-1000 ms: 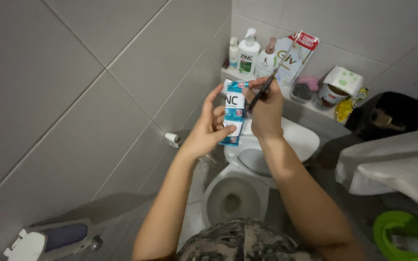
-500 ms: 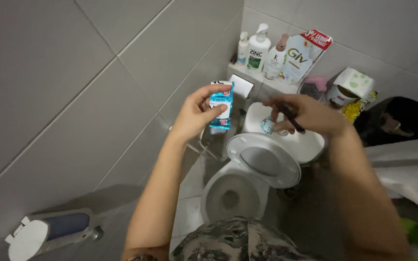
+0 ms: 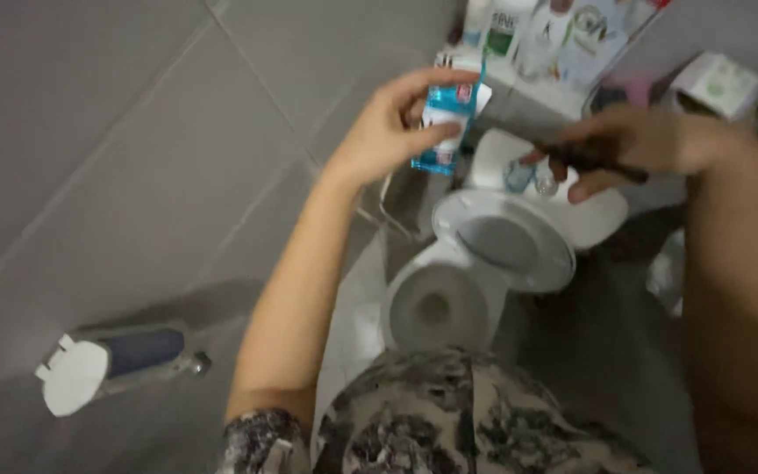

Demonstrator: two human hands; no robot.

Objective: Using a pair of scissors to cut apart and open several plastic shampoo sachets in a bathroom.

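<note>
My left hand (image 3: 392,127) holds a strip of blue and white sachets (image 3: 446,125) up in front of the grey tiled wall. My right hand (image 3: 638,145) grips dark scissors (image 3: 589,158) low over the white toilet tank (image 3: 594,219), next to a small cut-off piece of sachet (image 3: 519,175) lying on the tank lid. The view is blurred by motion.
An open white toilet (image 3: 449,298) with its seat lid raised stands below the hands. A shelf behind holds several pump bottles (image 3: 506,22) and a refill pouch (image 3: 594,35); a white box (image 3: 714,83) sits further right. A wall-mounted dispenser (image 3: 107,364) hangs low on the left.
My right hand came away from the sachet strip with the scissors and dropped toward the tank lid. My left hand kept the strip raised. The camera tilted down and right.
</note>
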